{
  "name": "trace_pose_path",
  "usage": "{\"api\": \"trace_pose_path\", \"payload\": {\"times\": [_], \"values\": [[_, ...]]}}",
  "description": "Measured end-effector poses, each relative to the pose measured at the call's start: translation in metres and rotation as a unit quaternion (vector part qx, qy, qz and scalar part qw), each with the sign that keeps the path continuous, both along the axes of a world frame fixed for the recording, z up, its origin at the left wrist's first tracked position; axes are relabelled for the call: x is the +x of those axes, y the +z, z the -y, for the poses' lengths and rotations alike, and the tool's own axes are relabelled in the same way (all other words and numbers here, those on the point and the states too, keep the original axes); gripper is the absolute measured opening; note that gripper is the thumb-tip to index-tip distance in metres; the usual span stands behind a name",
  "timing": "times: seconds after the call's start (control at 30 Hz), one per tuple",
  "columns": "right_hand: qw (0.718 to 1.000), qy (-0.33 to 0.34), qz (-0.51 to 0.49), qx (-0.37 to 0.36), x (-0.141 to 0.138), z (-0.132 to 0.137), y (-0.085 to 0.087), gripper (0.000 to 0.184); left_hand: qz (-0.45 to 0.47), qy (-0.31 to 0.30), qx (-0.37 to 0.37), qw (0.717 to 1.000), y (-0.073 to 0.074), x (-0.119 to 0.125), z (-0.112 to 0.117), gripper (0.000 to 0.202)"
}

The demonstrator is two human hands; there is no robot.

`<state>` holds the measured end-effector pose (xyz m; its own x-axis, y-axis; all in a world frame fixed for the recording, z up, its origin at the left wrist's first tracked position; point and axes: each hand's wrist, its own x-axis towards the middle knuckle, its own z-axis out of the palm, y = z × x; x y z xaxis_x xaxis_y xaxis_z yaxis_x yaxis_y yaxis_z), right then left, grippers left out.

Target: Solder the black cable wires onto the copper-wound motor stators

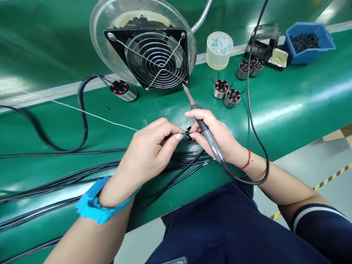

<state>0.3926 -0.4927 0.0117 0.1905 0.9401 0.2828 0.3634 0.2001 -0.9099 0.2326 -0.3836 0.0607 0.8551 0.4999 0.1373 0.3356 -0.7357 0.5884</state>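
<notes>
My left hand (148,154), with a blue wrist strap (95,205), pinches thin wire ends (180,136) against a small motor stator (190,135) lying on the green bench. My right hand (217,137) grips a soldering iron (205,128) like a pen. The iron's tip points up and away toward the fan, and its fingers also touch the stator. A red thread circles my right wrist. The stator is mostly hidden between both hands.
A black fan (154,58) in a clear round guard stands behind. Several stators (227,93) sit to the right, one (123,90) to the left. A tape roll (219,49), an iron stand (264,44) and a blue bin (309,42) are at the back. Black cables (55,183) cross the bench.
</notes>
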Motion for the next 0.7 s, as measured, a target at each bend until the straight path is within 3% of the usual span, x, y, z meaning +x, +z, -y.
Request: {"api": "trace_pose_path", "payload": {"times": [0.3,0.43,0.53,0.7], "values": [[1.0,-0.015,-0.019,0.015,0.002,-0.005,-0.004,0.04,0.031,-0.007,0.046,0.998,-0.014,0.0,0.003,0.017],[0.993,-0.056,0.082,0.07,0.006,-0.002,-0.005,0.039,0.034,0.015,0.093,0.995,-0.019,0.0,0.003,0.017],[0.978,-0.037,0.175,0.111,0.007,0.001,-0.007,0.037,0.034,0.03,0.11,0.993,-0.02,0.001,0.003,0.015],[0.953,-0.032,0.287,0.085,0.006,0.0,-0.01,0.032,0.031,0.046,0.117,0.992,-0.018,0.004,0.005,0.015]]}}
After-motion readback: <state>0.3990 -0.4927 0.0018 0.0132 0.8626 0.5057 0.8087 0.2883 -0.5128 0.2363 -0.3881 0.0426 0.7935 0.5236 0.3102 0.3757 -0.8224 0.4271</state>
